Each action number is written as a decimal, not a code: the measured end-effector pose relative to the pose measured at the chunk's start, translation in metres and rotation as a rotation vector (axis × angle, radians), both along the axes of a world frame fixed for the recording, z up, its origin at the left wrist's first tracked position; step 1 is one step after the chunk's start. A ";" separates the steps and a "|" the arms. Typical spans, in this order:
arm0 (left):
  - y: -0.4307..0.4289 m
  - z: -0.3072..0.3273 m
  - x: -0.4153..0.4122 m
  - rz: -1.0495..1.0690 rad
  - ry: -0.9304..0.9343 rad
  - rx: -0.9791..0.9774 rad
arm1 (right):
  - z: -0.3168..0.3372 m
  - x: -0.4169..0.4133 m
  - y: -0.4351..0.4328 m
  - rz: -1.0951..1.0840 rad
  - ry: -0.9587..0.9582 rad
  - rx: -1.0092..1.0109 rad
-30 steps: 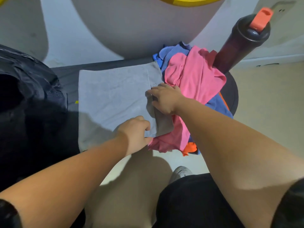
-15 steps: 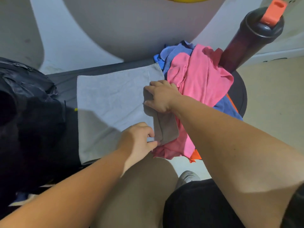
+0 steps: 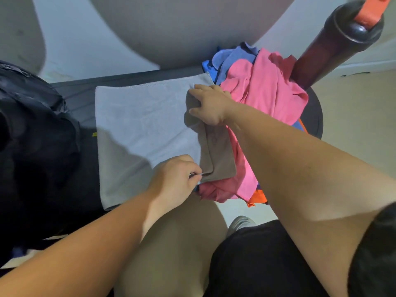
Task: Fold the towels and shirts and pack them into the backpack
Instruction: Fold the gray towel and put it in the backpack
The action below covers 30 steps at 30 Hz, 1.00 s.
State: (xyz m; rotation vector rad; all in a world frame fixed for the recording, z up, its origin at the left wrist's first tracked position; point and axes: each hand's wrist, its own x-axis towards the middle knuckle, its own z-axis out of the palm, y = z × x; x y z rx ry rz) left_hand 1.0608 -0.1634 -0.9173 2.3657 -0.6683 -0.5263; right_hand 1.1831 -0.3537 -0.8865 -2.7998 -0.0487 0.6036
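**Both hands clamped on towel's right edge, fold just starting**

Left hand point(image 3: 175, 181) pinches the near right corner of the grey towel point(image 3: 145, 125). Right hand point(image 3: 209, 106) has its fingers curled over the same edge, closer to the far right corner, with cloth bunched under the knuckles.

Change over the last second: the right edge has turned up further, so more of the darker underside shows between the two hands. The right hand has crept toward the far corner; the left hand has hardly moved. The rest of the towel lies flat on the dark table top point(image 3: 85, 91), as before.

Read: this looks like the first fold, right edge going over to the left. Nothing is creased yet.

Around it:
- Touching the towel on the right is a loose pile: pink shirt point(image 3: 267, 93) on top, a blue garment point(image 3: 233, 56) at the far side, an orange bit point(image 3: 256, 198) at the near edge. All unfolded.
- A dark bottle point(image 3: 334, 39) with an orange cap stands beyond the pile, far right.
- The black backpack point(image 3: 32, 129) is left of the towel. Can't tell if anything is in it.

Most of the task is likely still ahead. Risk: the lifted edge overlaps the pink shirt and could drag it along.
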 end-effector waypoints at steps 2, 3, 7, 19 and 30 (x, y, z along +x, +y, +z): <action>0.001 0.003 -0.001 0.014 0.000 -0.012 | -0.001 0.001 0.003 -0.001 -0.027 0.035; 0.001 0.006 -0.001 0.025 -0.001 -0.022 | -0.001 0.002 0.004 0.009 -0.047 0.066; -0.007 0.033 0.000 0.074 -0.018 -0.110 | 0.016 0.010 -0.002 0.015 -0.117 0.279; -0.050 0.039 -0.001 -0.052 0.070 0.084 | 0.003 0.000 -0.027 -0.025 -0.011 0.101; -0.046 0.047 -0.005 0.044 0.016 -0.070 | 0.017 0.001 -0.029 -0.099 -0.170 0.245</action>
